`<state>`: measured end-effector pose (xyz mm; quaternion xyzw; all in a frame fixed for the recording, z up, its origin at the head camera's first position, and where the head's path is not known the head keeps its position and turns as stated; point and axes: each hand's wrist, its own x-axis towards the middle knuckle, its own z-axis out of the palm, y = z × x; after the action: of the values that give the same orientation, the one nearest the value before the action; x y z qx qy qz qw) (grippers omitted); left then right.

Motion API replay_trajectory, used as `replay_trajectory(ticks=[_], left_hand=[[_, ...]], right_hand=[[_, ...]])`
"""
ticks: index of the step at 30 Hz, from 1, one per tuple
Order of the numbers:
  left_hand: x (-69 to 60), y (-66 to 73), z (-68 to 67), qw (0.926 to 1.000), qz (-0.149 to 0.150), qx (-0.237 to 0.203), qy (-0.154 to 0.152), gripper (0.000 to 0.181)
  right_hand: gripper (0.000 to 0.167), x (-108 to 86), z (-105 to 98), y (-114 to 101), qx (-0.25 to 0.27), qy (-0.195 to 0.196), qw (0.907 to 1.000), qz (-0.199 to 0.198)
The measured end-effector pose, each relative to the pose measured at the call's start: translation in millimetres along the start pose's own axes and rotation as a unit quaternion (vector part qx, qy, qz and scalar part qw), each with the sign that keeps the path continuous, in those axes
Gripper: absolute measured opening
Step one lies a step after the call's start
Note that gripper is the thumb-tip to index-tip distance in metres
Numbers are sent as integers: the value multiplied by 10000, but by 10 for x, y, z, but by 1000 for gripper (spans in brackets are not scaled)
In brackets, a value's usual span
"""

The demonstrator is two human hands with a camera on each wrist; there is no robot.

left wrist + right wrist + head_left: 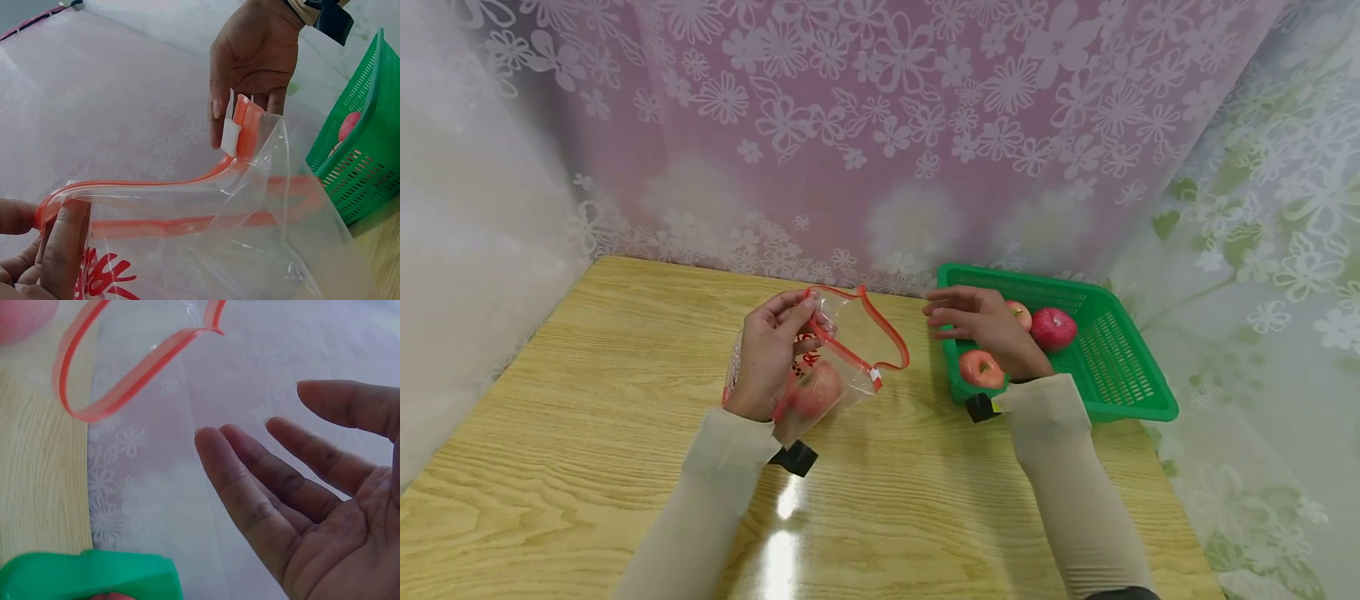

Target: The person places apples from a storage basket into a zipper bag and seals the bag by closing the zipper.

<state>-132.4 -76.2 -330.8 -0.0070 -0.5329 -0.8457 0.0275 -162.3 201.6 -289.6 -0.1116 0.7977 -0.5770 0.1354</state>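
A clear zip bag (853, 385) with a red rim and a white slider hangs with its mouth spread wide. My left hand (775, 346) pinches its rim between thumb and fingers; the left wrist view shows the same hold on the bag's edge (125, 185). Inside the bag, a red apple (816, 389) shows through the plastic. My right hand (981, 325) is above the near left part of a green basket (1123, 346), its fingers loosely extended and holding nothing. In the right wrist view that hand (325, 494) is apart from the bag's red rim (134, 381).
Several apples lie in the basket, among them a dark red apple (1054, 329) and a paler apple (981, 368). The basket stands at the right of the wooden table (587, 417). A pink flowered curtain (850, 150) hangs behind the table's far edge.
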Motion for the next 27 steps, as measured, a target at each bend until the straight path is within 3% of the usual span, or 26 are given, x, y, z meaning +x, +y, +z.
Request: replay_trajectory(ticks=[19, 27], left_hand=[[-4, -10, -6, 10000, 55, 14, -36, 19], [1, -18, -9, 9999, 26, 70, -70, 21]], right_hand=[[45, -89, -199, 184, -254, 353, 9990, 89], [46, -100, -294, 285, -78, 400, 9988, 273]])
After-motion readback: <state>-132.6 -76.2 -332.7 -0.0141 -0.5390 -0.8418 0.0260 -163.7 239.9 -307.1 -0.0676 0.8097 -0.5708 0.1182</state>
